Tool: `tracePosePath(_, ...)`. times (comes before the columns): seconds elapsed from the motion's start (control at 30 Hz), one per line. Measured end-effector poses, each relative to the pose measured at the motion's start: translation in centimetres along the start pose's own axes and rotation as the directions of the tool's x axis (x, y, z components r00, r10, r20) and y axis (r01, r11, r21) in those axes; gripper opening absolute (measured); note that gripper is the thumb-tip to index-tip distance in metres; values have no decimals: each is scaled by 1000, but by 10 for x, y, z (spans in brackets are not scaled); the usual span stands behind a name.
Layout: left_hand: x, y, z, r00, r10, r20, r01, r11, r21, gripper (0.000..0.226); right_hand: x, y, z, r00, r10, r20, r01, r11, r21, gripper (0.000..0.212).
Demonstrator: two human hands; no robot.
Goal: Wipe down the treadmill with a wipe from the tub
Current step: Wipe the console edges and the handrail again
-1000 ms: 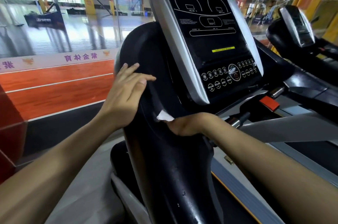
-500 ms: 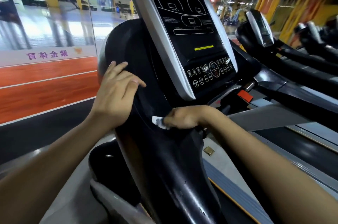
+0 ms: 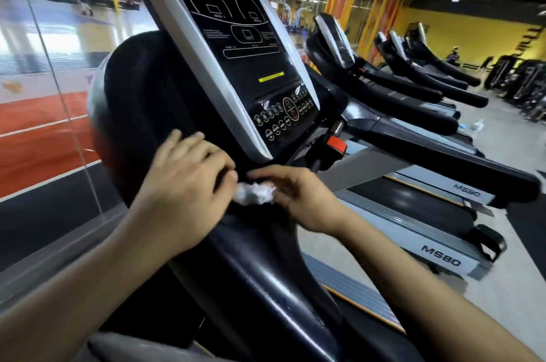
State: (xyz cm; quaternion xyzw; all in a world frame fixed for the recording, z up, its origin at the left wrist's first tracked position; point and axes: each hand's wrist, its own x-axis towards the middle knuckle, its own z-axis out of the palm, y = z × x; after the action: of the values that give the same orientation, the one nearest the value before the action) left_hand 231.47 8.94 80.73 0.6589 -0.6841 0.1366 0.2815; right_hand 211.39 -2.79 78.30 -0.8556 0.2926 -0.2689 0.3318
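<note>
The treadmill's black console panel (image 3: 236, 66) with a silver frame tilts up in front of me, above a glossy black housing (image 3: 266, 282). A crumpled white wipe (image 3: 254, 193) lies against the housing just below the console's lower corner. My right hand (image 3: 298, 199) holds the wipe from the right, fingers stretched over it. My left hand (image 3: 183, 193) rests on the housing from the left, its bent fingertips touching the wipe's left edge. Both hands are blurred by motion. No tub is in view.
A glass wall (image 3: 59, 96) stands close on the left, with an orange floor behind it. To the right runs a row of further treadmills (image 3: 413, 90); the nearest deck (image 3: 440, 255) reads MS80. Grey floor lies between the machines.
My left hand slid down the housing from its upper edge until it met the wipe. The wipe is now bunched up between both hands. My view swung right, showing more treadmills.
</note>
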Motion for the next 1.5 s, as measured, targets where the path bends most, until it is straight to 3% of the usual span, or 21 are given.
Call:
tracePosePath(0.07,-5,23,6,996,76,49,-76,997,-14,52,-1,24,-21,975,72,-210,-83,996,-41,44)
tracePosePath(0.17,-9,58,14,975,90,204,-89,996,-17,72,0,59,-57,873,130,-469,-238,954,-180,35)
tracePosePath(0.27,-10,89,26,958,76,276,-77,997,-6,84,11,87,-84,812,52,-581,-305,887,-347,28)
tracePosePath(0.37,-11,116,42,957,7,290,2,999,-33,69,27,113,-91,826,-81,-558,-274,807,-523,27)
tracePosePath(0.47,-16,130,60,961,-32,273,36,999,-11,51,36,139,-76,898,-157,-411,-155,761,-630,27)
tracePosePath(0.6,-21,136,67,952,-123,282,80,984,157,45,31,167,-55,936,-71,-345,-101,883,-458,42)
tracePosePath(0.77,-20,141,62,947,-213,239,174,970,172,52,33,171,-53,922,-60,-382,-74,942,-327,42)
tracePosePath(0.93,-18,145,58,926,-285,248,229,945,232,44,23,176,-57,913,-257,-317,133,922,-364,38)
tracePosePath(1.03,-17,147,55,909,-319,267,256,935,245,42,34,185,-69,929,-203,-311,67,915,-398,39)
tracePosePath(1.17,-15,146,56,915,-317,250,253,933,255,40,43,178,-61,904,-89,-418,-36,959,-282,33)
tracePosePath(1.33,-18,144,58,932,-281,228,217,939,268,47,21,170,-58,888,-230,-399,143,961,-236,29)
tracePosePath(1.43,-18,143,58,935,-277,220,214,938,273,52,22,163,-66,840,-232,-490,185,972,-143,30)
tracePosePath(1.5,-19,143,58,936,-279,214,219,939,267,53,25,155,-52,857,-277,-434,222,959,-174,32)
